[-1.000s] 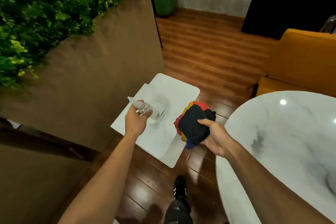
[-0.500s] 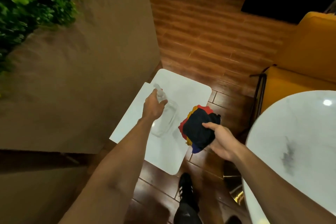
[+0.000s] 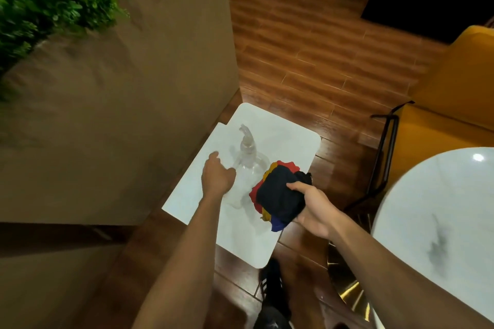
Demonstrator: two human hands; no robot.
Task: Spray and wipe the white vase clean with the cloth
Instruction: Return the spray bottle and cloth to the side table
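Head view: just below the centre of the frame, a clear spray bottle [image 3: 248, 153] stands upright on the small white table [image 3: 283, 133]. The left hand [image 3: 217, 177] is against its lower left side, and blur hides whether its grip closes round the bottle. Right of it, the right hand [image 3: 312, 208] has its grip curled round the bunched dark, red and yellow cloth [image 3: 279, 195], over the table's right edge.

Clutching bunched navy/red/yellow cloth [image 3: 280, 195] w/ R grip [image 3: 312, 205]; L grip [image 3: 217, 177] just beside clear plastic spray bottle [image 3: 247, 156], upright on white desk [image 3: 288, 136].
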